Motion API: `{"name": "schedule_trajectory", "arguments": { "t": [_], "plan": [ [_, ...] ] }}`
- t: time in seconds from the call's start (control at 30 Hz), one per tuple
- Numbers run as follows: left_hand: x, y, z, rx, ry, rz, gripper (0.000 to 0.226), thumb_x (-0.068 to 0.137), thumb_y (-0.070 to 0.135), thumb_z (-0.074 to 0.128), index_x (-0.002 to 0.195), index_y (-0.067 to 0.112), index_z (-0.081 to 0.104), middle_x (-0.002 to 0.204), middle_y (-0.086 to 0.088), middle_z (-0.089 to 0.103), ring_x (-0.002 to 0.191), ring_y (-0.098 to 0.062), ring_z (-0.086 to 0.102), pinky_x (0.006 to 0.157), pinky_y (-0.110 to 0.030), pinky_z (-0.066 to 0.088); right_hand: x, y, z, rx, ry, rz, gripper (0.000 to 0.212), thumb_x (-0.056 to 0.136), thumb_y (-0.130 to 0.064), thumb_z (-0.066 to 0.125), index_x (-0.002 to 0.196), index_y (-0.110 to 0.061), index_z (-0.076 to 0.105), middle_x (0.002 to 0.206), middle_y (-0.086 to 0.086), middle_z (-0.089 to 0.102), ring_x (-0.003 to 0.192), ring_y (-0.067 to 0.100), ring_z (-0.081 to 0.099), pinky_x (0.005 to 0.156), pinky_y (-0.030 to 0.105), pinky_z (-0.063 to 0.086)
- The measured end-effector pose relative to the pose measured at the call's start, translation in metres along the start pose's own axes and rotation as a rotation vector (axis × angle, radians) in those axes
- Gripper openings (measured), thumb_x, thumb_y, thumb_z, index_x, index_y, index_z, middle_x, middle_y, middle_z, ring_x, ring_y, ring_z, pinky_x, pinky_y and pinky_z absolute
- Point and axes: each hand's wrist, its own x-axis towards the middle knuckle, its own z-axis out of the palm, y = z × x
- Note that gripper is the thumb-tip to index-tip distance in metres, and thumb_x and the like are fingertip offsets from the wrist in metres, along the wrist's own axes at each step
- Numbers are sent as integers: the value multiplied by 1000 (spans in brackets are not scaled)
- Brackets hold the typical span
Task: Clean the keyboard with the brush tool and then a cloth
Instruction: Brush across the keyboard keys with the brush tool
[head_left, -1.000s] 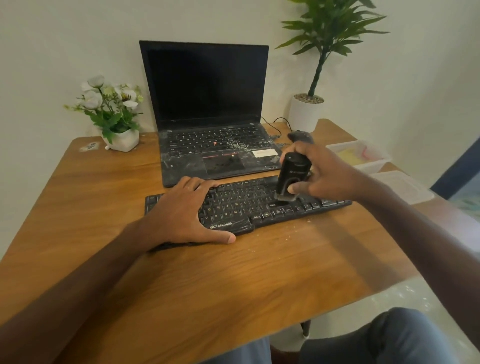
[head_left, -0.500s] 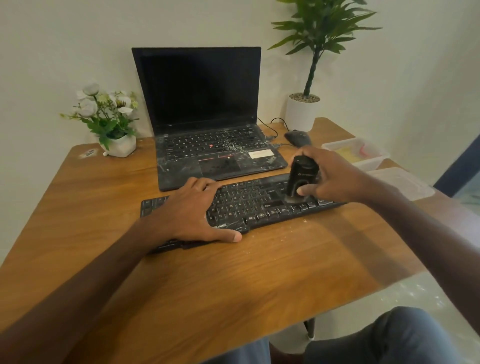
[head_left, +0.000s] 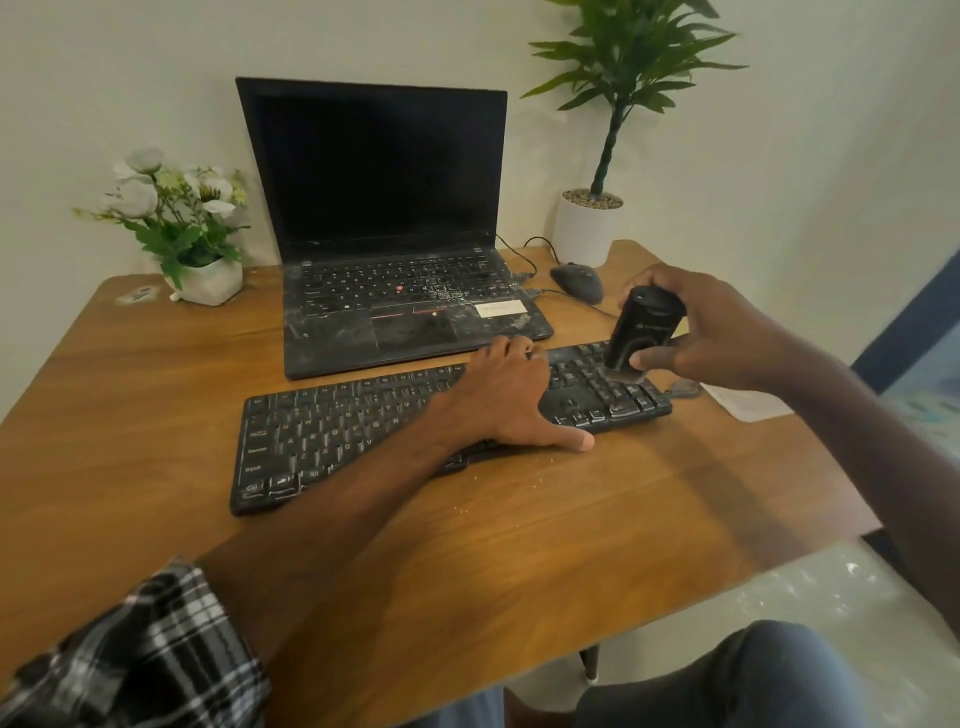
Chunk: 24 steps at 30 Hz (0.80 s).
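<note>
Keyboard (head_left: 363, 431) lies on the tabletop (head_left: 519, 545) just in front of the laptop (head_left: 395, 291), its long axis running left to right. The right hand (head_left: 711, 332), its grip closed around the black brush tool (head_left: 641, 332), holds the bristles down on the keys at the keyboard's right end, so any remaining keys lie leftward. The left hand (head_left: 498, 400) rests flat across the keyboard's middle, open and holding nothing. Against the earlier frames, brush and bracing hand have both moved rightward along the keyboard.

Home-office desk: laptop (head_left: 395, 249), mouse (head_left: 577, 282), potted plant (head_left: 602, 156), flowers (head_left: 176, 218).
</note>
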Motion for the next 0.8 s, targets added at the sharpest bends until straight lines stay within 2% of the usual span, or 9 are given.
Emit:
{"name": "schedule_trajectory", "arguments": {
  "t": [0.17,0.33,0.5,0.63,0.7,0.77,0.8],
  "plan": [
    [9,0,1,-29,-2,-24,125,64,97,60,146,5,46,156,-17,41,141,-33,38,112,-47,38,-2,6,5,46,-12,9,55,70,-9,91,112,-29,61,101,-7,71,99,17,68,90,49,57],
    [5,-5,0,-23,-37,-36,123,60,96,65,146,11,45,154,-13,42,137,-30,39,106,-46,42,-3,-2,20,126,-41,-29,54,70,-5,90,110,-29,61,97,-10,71,91,6,69,86,42,59],
    [3,-7,-3,-14,-56,-52,120,57,95,69,142,14,47,151,-14,44,135,-31,41,101,-47,44,0,-19,42,138,-86,-109,56,72,-9,90,113,-31,59,103,-11,69,101,7,68,86,36,60],
    [2,-7,-4,-6,-53,-59,126,55,95,70,145,11,45,151,-16,44,136,-33,42,103,-49,45,-1,-2,32,89,-134,-118,51,73,-8,88,111,-30,60,101,-6,69,99,17,68,86,49,57],
    [2,-7,-4,-5,-49,-58,126,54,95,71,143,10,47,150,-15,45,135,-33,43,101,-48,46,-5,8,25,77,-148,-103,49,74,-6,86,109,-30,60,99,-5,70,96,19,68,84,51,56],
    [2,-7,-5,-2,-60,-57,127,54,96,70,144,10,46,151,-16,44,136,-33,42,101,-48,46,-7,14,18,40,-163,-90,50,75,-3,85,110,-28,60,100,-5,71,96,18,68,84,44,57],
    [2,-7,-5,-3,-66,-56,128,54,96,70,145,10,45,152,-16,44,136,-33,42,102,-49,46,-7,16,14,1,-171,-82,51,75,-3,85,111,-29,60,101,-6,70,96,15,68,83,37,57]
  ]
}}
